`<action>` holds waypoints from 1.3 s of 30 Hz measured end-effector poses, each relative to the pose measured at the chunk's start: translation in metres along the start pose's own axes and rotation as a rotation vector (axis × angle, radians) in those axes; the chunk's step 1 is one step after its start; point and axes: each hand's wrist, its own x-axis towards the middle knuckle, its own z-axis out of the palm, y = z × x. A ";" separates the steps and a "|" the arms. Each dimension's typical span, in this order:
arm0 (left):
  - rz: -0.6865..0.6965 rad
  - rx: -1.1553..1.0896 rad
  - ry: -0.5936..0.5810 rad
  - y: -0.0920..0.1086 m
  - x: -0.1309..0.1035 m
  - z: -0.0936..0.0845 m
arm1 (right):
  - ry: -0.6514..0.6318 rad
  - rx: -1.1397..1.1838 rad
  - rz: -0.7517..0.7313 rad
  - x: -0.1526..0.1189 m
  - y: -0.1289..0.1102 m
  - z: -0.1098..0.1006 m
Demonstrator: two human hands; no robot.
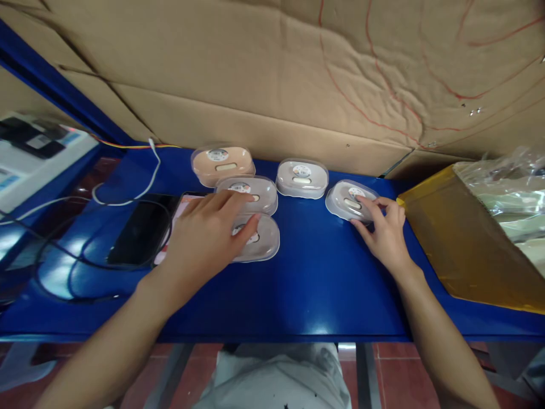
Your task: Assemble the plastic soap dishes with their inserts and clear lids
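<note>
Several oval cases with clear covers lie on the blue table [298,284]. My left hand [213,227] reaches over two pale cases at the middle left, the upper one [266,193] and the lower one [268,241], with its thumb and fingers apart. Beyond them sits a peach case [223,165]. Another pale case [302,177] rests by the cardboard between my hands, touched by neither. On the right, my right hand [383,227] has its fingertips on the top and near edge of a pale case [347,199].
At the right stands a taped cardboard box [472,244] with clear plastic bags [511,187] in it. Dark and white cables cross a black phone [142,230] at the left. Cardboard [255,74] lines the back.
</note>
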 end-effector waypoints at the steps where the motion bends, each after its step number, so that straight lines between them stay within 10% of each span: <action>1: -0.030 0.013 -0.031 -0.002 0.000 -0.002 | 0.032 0.023 0.016 0.001 0.001 0.003; 9: -0.095 -0.051 -0.235 -0.012 -0.011 -0.019 | 0.103 0.123 0.045 0.013 -0.001 0.012; 16: 0.130 -0.252 -0.402 -0.032 -0.019 -0.012 | 0.118 0.157 -0.091 0.007 -0.029 -0.009; 22: 0.296 -0.398 -0.492 -0.004 -0.021 -0.003 | -0.124 0.392 -0.297 -0.008 -0.060 -0.022; 28: 0.476 -0.491 -0.441 0.029 -0.023 0.014 | -0.406 0.552 -0.469 -0.020 -0.084 -0.033; 39: 0.449 -0.498 -0.197 0.031 -0.020 0.029 | -0.302 0.574 -0.336 -0.017 -0.063 -0.026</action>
